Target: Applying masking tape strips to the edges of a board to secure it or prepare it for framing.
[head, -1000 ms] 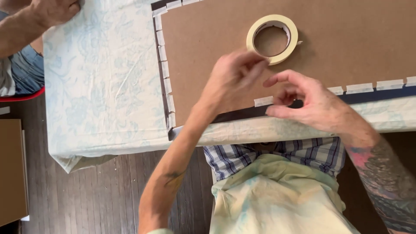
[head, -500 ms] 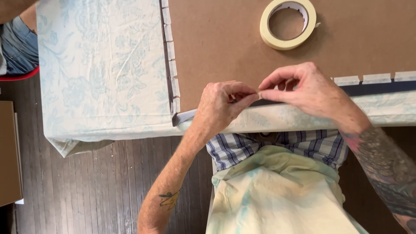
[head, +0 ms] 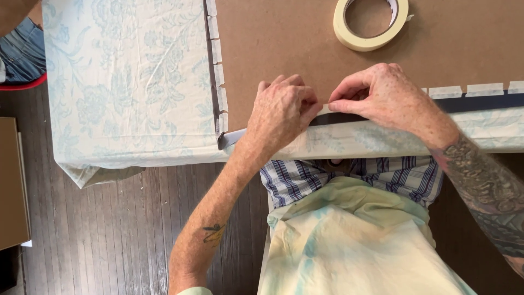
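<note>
A brown board (head: 284, 38) lies on a table under a pale floral cloth (head: 131, 82). Short strips of masking tape (head: 217, 52) run down the board's left edge, and more strips (head: 483, 89) sit along its near edge over a dark border (head: 480, 102). My left hand (head: 281, 112) and my right hand (head: 382, 98) meet at the near edge. Each pinches one end of a short tape strip (head: 323, 109) held down against the board's edge. A roll of masking tape (head: 349, 35) lies flat on the board beyond my right hand.
A brown cardboard box (head: 11, 186) stands on the dark wooden floor (head: 109, 229) at the left. Another person's denim-clad leg (head: 19, 49) shows at the top left corner. The cloth's corner hangs over the table's near left corner.
Both hands came down from beside the tape roll to the board's near edge, carrying the short strip. It is now pressed low against the edge.
</note>
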